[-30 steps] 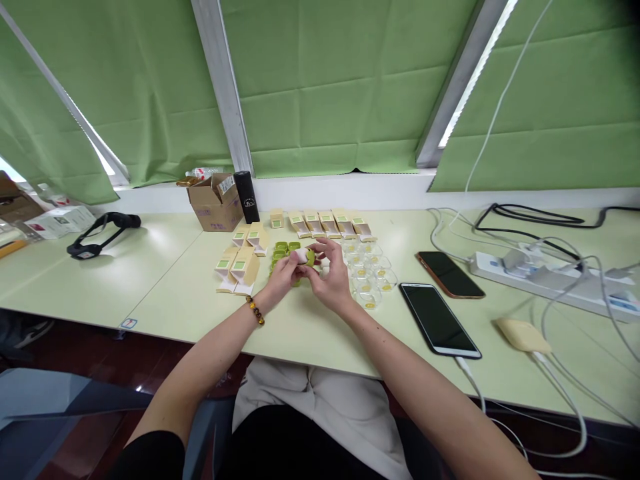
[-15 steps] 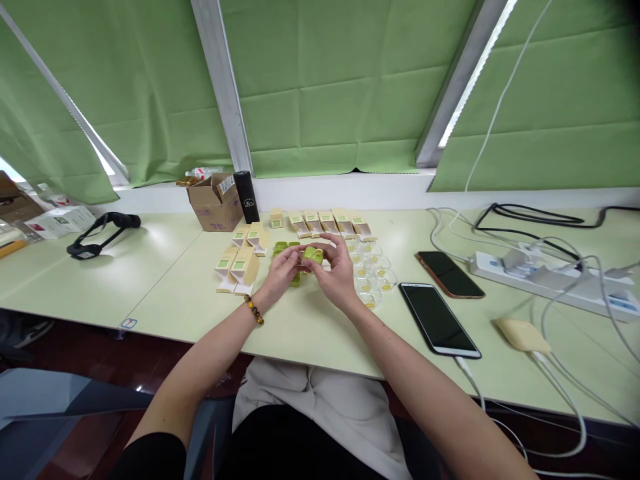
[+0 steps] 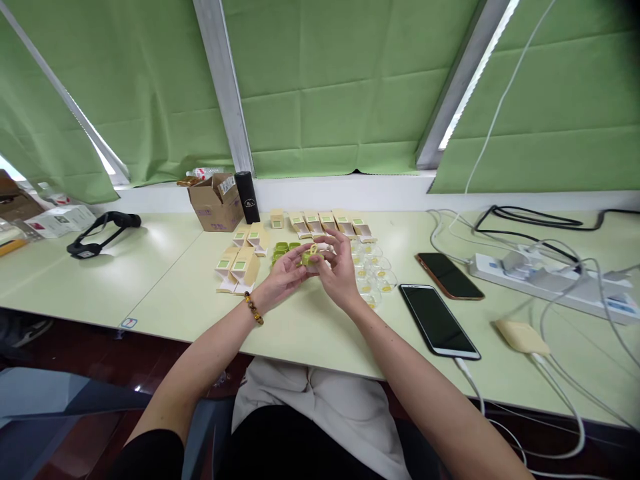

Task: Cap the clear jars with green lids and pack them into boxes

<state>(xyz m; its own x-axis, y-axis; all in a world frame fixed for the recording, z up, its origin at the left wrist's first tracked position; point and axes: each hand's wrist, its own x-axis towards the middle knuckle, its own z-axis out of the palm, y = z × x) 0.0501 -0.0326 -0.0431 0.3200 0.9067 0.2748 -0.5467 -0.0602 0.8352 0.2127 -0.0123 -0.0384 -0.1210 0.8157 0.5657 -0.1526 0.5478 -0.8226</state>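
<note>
My left hand [image 3: 285, 275] and my right hand [image 3: 339, 268] meet above the table, their fingers closed round a small green cup-like piece [image 3: 309, 256]. A pale yellow-green ring shape shows on its top; its exact kind I cannot make out. Behind my left fingers sit several more green pieces [image 3: 281, 247], partly hidden by the hand. To the right of my right hand lie several clear plastic domes [image 3: 380, 273] with yellow spots inside. Small cream cartons with green squares [image 3: 245, 263] stand left of my hands, and another row of cartons [image 3: 344, 223] stands behind them.
On the right are a white phone [image 3: 440, 320], a brown-edged phone [image 3: 450, 275], a power strip [image 3: 550, 283] with loose cables, and a cream charging case [image 3: 523, 336]. A cardboard box [image 3: 216, 207], a black cylinder [image 3: 247, 197] and a black headset [image 3: 103, 233] stand at the left.
The green piece has been turned between my fingers, so its ring-shaped top now shows. My left hand has opened out a little and its palm faces up more.
</note>
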